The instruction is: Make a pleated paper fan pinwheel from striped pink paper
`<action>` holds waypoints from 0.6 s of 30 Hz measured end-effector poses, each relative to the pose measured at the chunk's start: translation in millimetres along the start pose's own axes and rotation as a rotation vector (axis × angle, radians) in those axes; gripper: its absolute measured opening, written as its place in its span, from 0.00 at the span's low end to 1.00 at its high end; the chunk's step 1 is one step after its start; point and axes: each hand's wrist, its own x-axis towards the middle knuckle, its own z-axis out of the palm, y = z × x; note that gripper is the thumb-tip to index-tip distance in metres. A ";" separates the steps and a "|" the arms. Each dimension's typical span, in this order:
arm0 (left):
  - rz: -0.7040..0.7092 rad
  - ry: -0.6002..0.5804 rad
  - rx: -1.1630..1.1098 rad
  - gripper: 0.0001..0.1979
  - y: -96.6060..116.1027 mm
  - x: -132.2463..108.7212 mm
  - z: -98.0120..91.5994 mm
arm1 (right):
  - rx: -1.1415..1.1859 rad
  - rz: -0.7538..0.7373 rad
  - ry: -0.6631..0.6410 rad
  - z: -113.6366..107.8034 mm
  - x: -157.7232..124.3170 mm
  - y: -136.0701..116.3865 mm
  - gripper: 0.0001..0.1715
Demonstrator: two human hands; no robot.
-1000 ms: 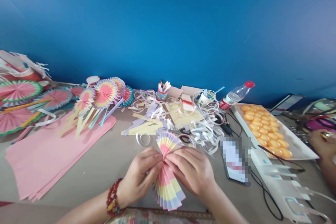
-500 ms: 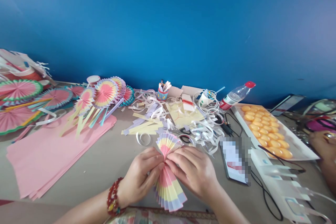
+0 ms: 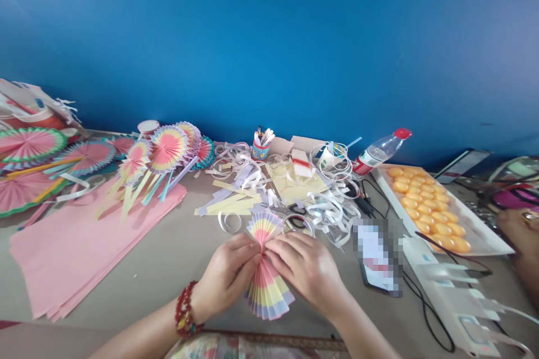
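Note:
A pleated paper fan (image 3: 269,291) in pink, yellow and lilac is pinched at its narrow middle, its folds spreading above and below. My left hand (image 3: 229,272), with a red bead bracelet (image 3: 185,309) at the wrist, closes on the fan's centre from the left. From the right, my right hand (image 3: 305,269) pinches the same spot with its fingertips. The fingers partly hide the centre. Just beyond the hands lie curled white paper strips (image 3: 332,213) and flat yellow strips (image 3: 231,202).
Finished paper rosettes (image 3: 168,148) and a pink paper stack (image 3: 84,252) lie left. A pen cup (image 3: 260,150) stands at the back. To the right are a bottle (image 3: 379,151), a phone (image 3: 379,258), a power strip (image 3: 446,291) with cables, and a white tray (image 3: 492,244) of orange pieces.
The fan has shifted slightly up and left with both hands. Its lower half is spread a little wider and sits higher. The grip at the centre is kept.

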 end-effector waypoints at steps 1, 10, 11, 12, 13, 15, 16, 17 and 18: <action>-0.015 0.000 0.007 0.12 -2.1 -0.4 0.6 | -0.011 -0.002 0.002 3.2 -0.3 1.0 0.09; -0.037 0.015 0.022 0.13 -12.3 -1.8 1.8 | -0.017 0.005 -0.009 12.4 -0.3 4.3 0.10; -0.034 0.016 0.020 0.13 -12.3 -1.5 1.6 | -0.013 0.004 -0.006 11.6 0.2 4.3 0.11; -0.032 0.017 0.020 0.13 -12.2 -1.2 1.4 | -0.010 0.002 0.000 10.8 0.9 4.3 0.11; -0.029 0.016 0.022 0.12 -12.2 -1.0 1.3 | -0.005 -0.001 0.005 10.1 1.6 4.3 0.11; -0.025 0.009 0.038 0.12 -12.1 -0.8 1.4 | 0.011 0.001 0.005 9.5 2.8 4.3 0.10; -0.024 0.005 0.049 0.12 -12.1 -0.7 1.5 | 0.020 0.006 0.003 9.6 3.2 4.4 0.09; -0.023 0.003 0.060 0.12 -12.2 -0.8 1.7 | 0.029 0.014 0.000 10.1 3.4 4.7 0.09; -0.023 0.002 0.068 0.12 -12.3 -0.9 1.9 | 0.037 0.023 -0.006 10.8 3.3 5.1 0.09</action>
